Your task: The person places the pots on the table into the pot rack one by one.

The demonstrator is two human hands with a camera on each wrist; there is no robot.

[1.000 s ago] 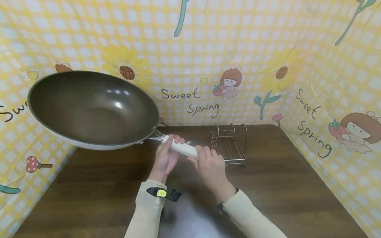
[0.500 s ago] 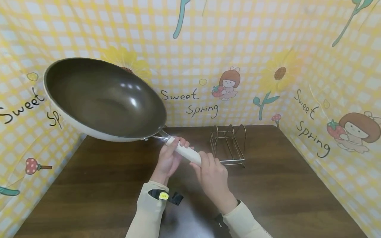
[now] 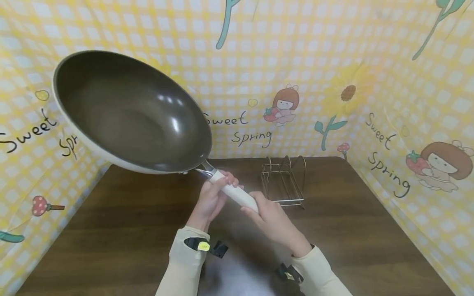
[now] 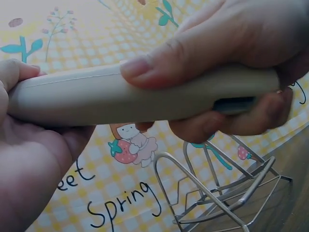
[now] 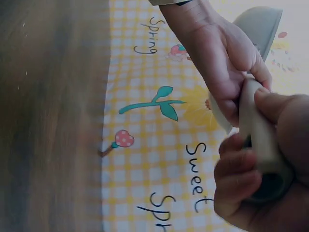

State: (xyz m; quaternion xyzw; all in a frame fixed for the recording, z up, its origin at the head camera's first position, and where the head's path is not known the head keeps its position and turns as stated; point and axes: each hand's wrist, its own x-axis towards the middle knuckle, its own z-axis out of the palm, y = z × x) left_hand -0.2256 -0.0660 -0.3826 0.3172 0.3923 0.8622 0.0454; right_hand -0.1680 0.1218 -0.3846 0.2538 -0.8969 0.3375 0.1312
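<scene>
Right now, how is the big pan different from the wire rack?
The pan is tilted and held up by the left hand and right hand; the wire rack stands on the table. The pan has a solid, dark inside; the wire rack is thin bars with gaps. The pan looks much bigger than the wire rack. Both have shiny metal parts.

Dark brown table [image 3: 355, 230] (wood-grained), wire rack [image 3: 284, 181] standing near back edge
</scene>
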